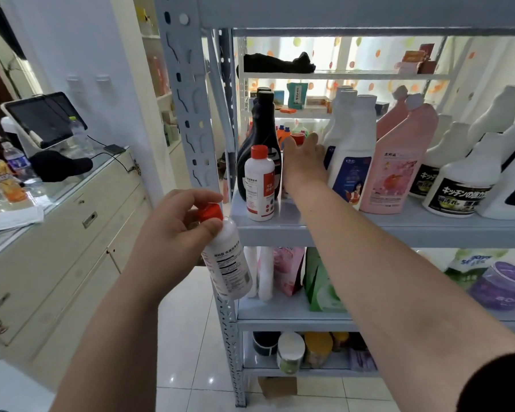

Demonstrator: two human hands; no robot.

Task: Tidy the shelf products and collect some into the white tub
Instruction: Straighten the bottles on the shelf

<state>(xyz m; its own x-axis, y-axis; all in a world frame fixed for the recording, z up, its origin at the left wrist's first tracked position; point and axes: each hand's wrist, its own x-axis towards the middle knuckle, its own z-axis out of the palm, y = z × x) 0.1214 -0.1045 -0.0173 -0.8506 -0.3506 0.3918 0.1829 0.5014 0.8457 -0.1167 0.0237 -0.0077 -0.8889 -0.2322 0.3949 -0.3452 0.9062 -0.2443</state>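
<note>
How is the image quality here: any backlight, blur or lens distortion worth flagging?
Head view: the bright curtained window behind the shelf backlights the upper tiers; the wide-angle lens skews its upright into a slant; fine print on the red-capped bottle in the left hand is too soft to read.

Centre frame, the small bottle point(228, 263) is white with a red cap and black label print. The standing bottle point(259, 185) matches it, with a red-and-white label. Behind stands a black bottle point(260, 144). Rightward come tall white bottles point(351, 138) with blue labels, a pale pink bottle point(399, 162) with a flowered label, and white jugs point(455, 185) with black labels (white and yellow lettering). The shelving frame point(188, 84) is pale grey-blue. At the top, the curtain point(369, 52) is white with orange and green dots.
</note>
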